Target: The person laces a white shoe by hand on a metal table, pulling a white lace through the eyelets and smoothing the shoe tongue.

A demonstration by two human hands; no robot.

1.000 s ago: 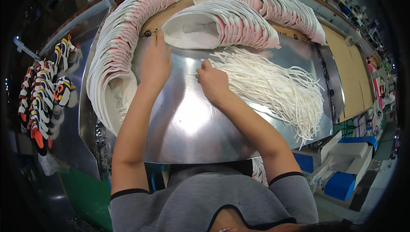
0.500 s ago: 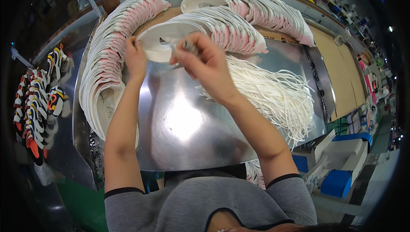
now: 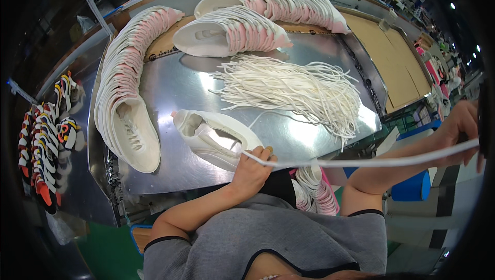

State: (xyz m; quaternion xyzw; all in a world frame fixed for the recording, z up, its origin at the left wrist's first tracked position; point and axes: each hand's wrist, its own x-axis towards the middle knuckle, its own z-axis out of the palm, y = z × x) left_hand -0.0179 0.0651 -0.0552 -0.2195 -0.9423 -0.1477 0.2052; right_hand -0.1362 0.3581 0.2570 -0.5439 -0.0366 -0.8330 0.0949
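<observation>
A white shoe upper (image 3: 220, 137) lies on the near side of the metal table, its opening up and a small pink tab at its left end. My left hand (image 3: 252, 171) is closed at its right end, fingers pinching a white shoelace (image 3: 371, 163) against the edge. The lace runs taut from there to the right, smeared by motion. At the far right rim my right hand (image 3: 459, 128) is closed on the lace; its fingertips are partly cut off. Beyond the upper lies a loose heap of white laces (image 3: 299, 92).
A long curved row of nested white and pink uppers (image 3: 121, 76) lines the left side. Two more rows, a front one (image 3: 232, 32) and a back one (image 3: 289, 9), lie at the far edge. Colourful shoes (image 3: 44, 146) stand farther left. Brown cardboard (image 3: 386, 63) is at the right.
My hands have come from the front far row to the near side. A single upper now lies before me. My right hand has swung far right, drawing a lace taut. The view has shifted.
</observation>
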